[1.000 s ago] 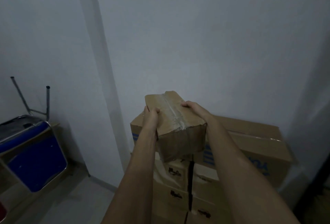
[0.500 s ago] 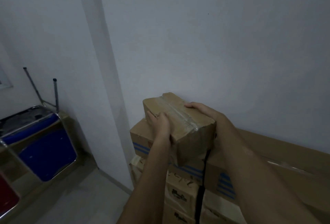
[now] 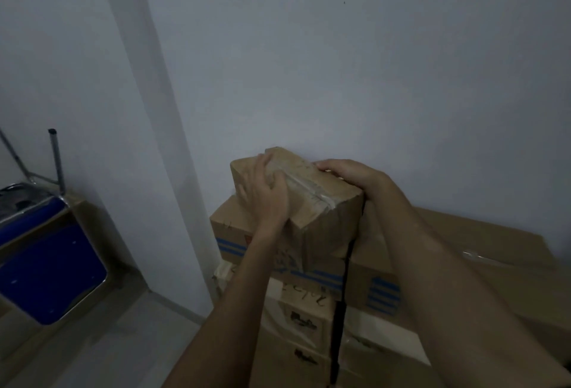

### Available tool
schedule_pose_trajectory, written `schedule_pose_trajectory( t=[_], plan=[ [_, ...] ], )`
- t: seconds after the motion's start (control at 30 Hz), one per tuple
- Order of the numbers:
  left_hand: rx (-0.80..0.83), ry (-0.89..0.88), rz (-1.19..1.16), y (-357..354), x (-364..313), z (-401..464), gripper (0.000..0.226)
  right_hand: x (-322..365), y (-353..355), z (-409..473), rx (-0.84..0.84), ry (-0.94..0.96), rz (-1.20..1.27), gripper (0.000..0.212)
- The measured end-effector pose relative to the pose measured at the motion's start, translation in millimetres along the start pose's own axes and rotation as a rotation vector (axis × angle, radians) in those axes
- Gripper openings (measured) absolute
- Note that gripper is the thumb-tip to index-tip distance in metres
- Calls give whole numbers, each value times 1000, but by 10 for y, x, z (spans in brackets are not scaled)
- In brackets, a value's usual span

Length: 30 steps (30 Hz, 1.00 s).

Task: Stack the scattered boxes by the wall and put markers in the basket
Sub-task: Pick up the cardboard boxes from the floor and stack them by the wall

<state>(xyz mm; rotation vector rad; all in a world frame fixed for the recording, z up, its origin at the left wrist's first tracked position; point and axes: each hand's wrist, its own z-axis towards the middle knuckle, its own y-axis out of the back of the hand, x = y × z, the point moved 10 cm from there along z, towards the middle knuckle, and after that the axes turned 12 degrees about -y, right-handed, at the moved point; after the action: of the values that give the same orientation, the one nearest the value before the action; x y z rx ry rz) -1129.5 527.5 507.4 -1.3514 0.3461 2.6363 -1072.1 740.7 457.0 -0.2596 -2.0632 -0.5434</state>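
Up on the stack (image 3: 262, 233) by the wall (image 3: 340, 78), I've got the box (image 3: 312, 199) between both hands: left (image 3: 265, 193) wrapped over its near-left edge, right (image 3: 355, 176) gripping the far-right. Long axis runs diagonally away-left, looks skewed.

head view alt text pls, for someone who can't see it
Two bare hands set a small taped cardboard box on top of a stack of cardboard boxes against a white wall; the left hand lies over its top and the right hand grips its far right edge. A blue folded chair leans by the wall at left.
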Motion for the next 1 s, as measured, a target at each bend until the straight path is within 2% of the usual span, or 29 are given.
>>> schedule_pose_trajectory(
  t=[0.13, 0.23, 0.4, 0.43, 0.57, 0.73, 0.87, 1.0],
  plan=[
    [180, -199, -19, -84, -179, 98, 32, 232, 108, -361, -281, 194, -95, 27],
    [302, -376, 51, -135, -219, 118, 26, 305, 86, -641, -490, 272, -126, 21],
    [526, -569, 121, -167, -127, 57, 34, 227, -127, -1286, -1103, 243, -176, 29],
    [543, -605, 134, -158, -121, 44, 35, 186, -223, -1383, -1173, 239, -148, 30],
    [576, -720, 178, -152, -136, 61, 35, -63, -654, -1577, -1307, 214, -9, 34],
    [561, -717, 143, -153, -99, 48, 39, -233, -973, -1613, -1365, 271, 49, 39],
    [530, -735, 174, -164, -48, 10, 31, -258, -873, -1580, -1408, 273, -2, 35],
    [529, -752, 225, -262, -52, 64, 28, -240, -584, -1429, -1344, 287, -6, 26]
  ],
)
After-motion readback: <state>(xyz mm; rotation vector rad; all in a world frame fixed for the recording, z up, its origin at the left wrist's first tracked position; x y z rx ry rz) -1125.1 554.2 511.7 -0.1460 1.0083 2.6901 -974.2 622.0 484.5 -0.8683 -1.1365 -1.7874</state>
